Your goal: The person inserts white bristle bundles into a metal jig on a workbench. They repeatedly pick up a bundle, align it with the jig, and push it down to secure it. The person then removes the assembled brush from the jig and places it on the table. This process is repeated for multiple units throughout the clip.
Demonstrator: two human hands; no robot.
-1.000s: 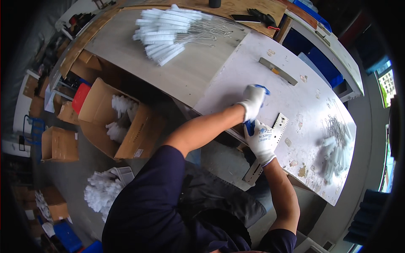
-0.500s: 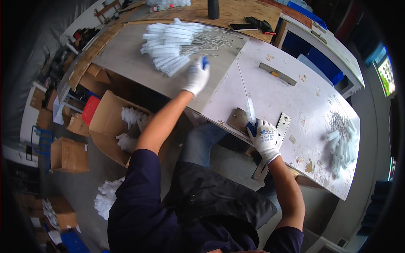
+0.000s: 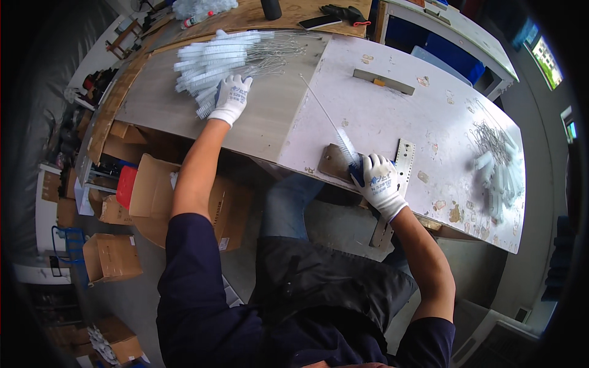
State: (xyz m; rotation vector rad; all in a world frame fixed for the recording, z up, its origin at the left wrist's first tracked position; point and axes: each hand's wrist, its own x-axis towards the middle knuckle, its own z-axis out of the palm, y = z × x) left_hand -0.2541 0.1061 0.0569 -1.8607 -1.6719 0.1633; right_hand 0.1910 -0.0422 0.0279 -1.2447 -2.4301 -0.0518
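Note:
My right hand, in a white glove with a blue palm, is closed on the bristle end of a brush. Its thin wire handle slants up and left over the pale tabletop. Below the brush, a flat metal block lies at the table's near edge. My left hand, gloved alike, is at the near right side of a pile of white bristle brushes. Its fingers bend down toward the brushes, with the tips hidden. The pile's wire handles point right.
A perforated metal strip lies beside my right hand. Farther back is a metal bar. More brushes are heaped at the table's right end. A phone, a black glove and a dark bottle stand or lie behind. Cardboard boxes sit at lower left.
My left hand has gone from over the bare metal sheet to the side of the brush pile. My right hand keeps the brush, now tilted further left. The whole view has shifted.

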